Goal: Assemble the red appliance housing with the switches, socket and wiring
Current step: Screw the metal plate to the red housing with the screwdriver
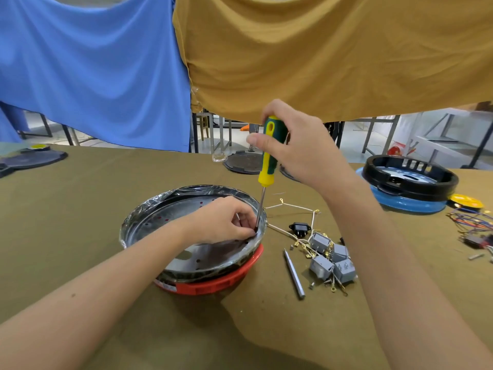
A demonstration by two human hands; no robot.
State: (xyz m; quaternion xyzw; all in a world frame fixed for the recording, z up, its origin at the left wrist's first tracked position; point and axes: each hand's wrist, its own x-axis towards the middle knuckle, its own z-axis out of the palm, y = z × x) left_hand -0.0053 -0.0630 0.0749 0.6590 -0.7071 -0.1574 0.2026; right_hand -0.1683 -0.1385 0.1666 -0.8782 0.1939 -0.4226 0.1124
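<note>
The olive-covered table [80, 198] carries the red appliance housing [213, 283] near its middle, a perforated metal plate [170, 222] seated in its top and wrapped in clear film at the rim. Both hands meet at the plate's right edge. The right hand [298, 145] is above the housing, fingers curled round the green-and-yellow handle of a screwdriver [267, 158] held nearly upright, its tip down at the rim. The left hand [226, 222] rests inside the plate, fingertips pinched together right at that tip; what they pinch is too small to tell. Just right of the housing lie grey switches [332, 259], white wiring [296, 209] with brass terminals, a black socket [300, 228] and a loose metal shaft [293, 275].
</note>
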